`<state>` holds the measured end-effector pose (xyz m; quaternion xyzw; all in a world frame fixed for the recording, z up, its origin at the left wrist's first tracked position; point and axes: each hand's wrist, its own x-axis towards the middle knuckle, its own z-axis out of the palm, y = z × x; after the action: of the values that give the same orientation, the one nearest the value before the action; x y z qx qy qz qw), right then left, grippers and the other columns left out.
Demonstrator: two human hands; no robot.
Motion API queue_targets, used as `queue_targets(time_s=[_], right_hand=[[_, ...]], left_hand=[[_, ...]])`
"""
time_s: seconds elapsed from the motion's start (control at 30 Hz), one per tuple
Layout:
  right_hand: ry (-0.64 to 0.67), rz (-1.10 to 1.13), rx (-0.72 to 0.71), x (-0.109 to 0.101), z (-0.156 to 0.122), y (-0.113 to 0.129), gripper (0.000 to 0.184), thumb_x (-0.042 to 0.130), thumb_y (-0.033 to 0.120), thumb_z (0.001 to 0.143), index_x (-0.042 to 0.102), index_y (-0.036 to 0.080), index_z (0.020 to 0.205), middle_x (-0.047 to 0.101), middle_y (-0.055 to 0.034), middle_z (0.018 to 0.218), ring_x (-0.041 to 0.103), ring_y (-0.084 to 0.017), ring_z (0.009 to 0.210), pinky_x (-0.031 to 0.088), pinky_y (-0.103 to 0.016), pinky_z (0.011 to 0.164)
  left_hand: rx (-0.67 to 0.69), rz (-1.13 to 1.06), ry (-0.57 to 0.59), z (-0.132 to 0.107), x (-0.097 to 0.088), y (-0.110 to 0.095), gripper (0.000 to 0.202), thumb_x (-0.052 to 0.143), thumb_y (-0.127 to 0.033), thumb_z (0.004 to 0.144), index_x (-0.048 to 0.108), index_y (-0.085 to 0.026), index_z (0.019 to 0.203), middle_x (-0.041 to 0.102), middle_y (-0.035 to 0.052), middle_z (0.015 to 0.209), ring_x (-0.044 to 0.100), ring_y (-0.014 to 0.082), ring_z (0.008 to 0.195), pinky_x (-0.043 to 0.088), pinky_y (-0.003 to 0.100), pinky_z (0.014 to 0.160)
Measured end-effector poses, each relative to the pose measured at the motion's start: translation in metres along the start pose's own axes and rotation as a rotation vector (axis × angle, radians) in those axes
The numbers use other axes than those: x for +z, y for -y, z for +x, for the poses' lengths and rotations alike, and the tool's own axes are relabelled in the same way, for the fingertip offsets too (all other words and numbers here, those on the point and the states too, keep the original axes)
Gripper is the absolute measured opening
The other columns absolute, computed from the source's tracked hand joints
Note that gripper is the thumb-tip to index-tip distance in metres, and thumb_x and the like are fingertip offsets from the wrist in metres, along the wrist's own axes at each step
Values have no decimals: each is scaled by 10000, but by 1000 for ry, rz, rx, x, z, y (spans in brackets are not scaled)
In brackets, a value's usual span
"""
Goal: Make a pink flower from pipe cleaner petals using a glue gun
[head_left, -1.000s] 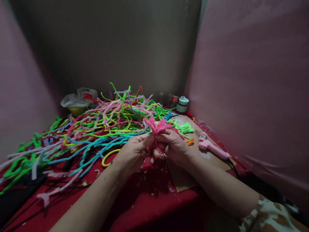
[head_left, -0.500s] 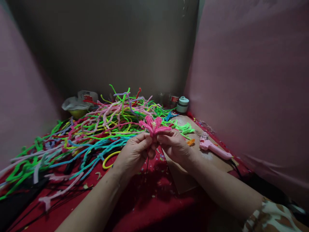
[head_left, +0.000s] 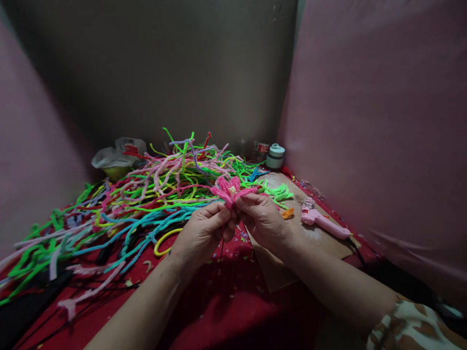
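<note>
A pink fuzzy flower, apparently of pipe cleaners, with a pale yellow centre, is held up between my two hands above the table. My left hand is closed round its base, and a thin dark stem hangs below the fingers. With thumb and fingers my right hand pinches the right-hand petal close to the centre. The undersides of the petals are hidden by my fingers. Just behind the flower lies a big heap of coloured pipe cleaners.
To the right a pink glue gun lies on a brown board. A pale green jar stands at the back, and a plastic bag at the back left. Red cloth strewn with scraps covers the table; a yellow ring lies near my left wrist.
My right thumb has shifted inward and up, from beneath the right petal to the petal's base near the centre. My left hand keeps its hold. The view has turned very slightly.
</note>
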<state>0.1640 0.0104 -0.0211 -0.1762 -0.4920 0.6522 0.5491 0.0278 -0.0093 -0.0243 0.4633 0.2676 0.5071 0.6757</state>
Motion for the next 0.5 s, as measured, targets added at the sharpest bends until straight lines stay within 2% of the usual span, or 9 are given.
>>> queue_targets(time_s=[0.07,0.17,0.27,0.4,0.5], right_hand=[[24,-28,22,-2,1,-2,205,657,312,733,639,162,595,560,13,555,440,-82,516,315,-248,532],[-1,-48,56,-2,0,-4,106,696,273,684,698,184,741,609,9,637,449,-76,534,319,-241,538],[-36,-161,103,-5,-4,-1,162,696,243,663,713,191,815,616,10,656,438,-64,506,321,-232,515],[-106,-424,141,-25,-1,25,160,680,218,637,708,154,780,600,7,602,443,-67,476,339,-228,493],[-251,-733,-23,-52,12,53,181,639,248,671,698,132,797,635,-24,661,485,-86,526,369,-229,509]], left_hand=[[14,-2,-1,1,-2,0,188,629,-287,767,607,-112,702,554,4,598,461,43,464,340,159,451],[64,-37,-17,3,-4,-2,155,631,-269,767,613,-119,729,539,-7,582,452,41,468,349,155,455],[140,-88,-56,4,-8,-7,162,628,-267,768,601,-126,693,536,-13,572,441,42,460,388,172,486],[191,-173,-141,6,-11,-14,112,668,-211,724,604,-137,671,574,-6,619,469,41,480,402,161,484],[190,-235,-193,6,-10,-17,123,718,-184,664,604,-140,651,581,-6,613,489,45,492,397,148,462]])
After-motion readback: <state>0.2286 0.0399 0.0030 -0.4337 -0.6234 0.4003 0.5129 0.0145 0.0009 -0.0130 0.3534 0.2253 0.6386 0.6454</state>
